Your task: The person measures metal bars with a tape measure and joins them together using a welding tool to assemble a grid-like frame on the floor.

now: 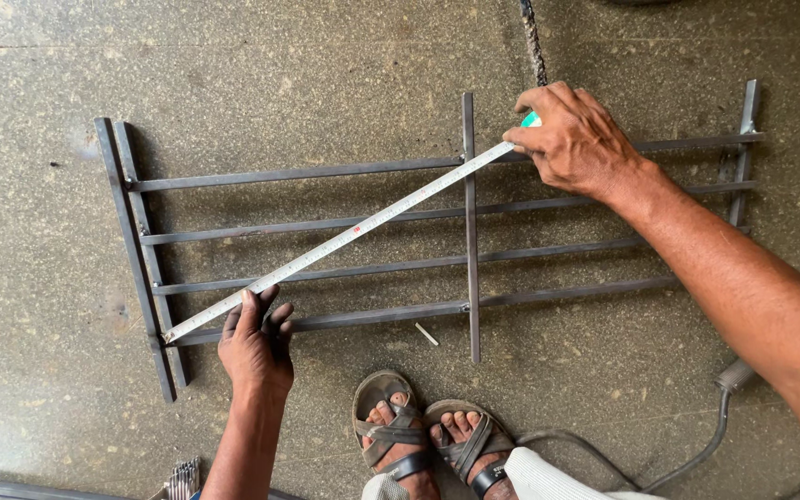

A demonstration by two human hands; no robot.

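A steel grille (326,172) of long flat bars lies on the concrete floor, with two upright bars at its left end and a loose upright bar (470,231) across the middle. A white tape measure blade (344,236) runs diagonally over it from lower left to upper right. My left hand (256,352) pins the blade's end against the lower left corner with its fingertips. At the top bar, my right hand (576,139) grips the tape's green case (531,119), mostly hidden under the fingers.
Two sandalled feet (418,435) stand just below the grille. A grey cable with a handle (696,444) curves along the lower right. A bundle of thin rods (182,479) pokes in at the bottom left. A short stub (427,334) lies near the middle bar.
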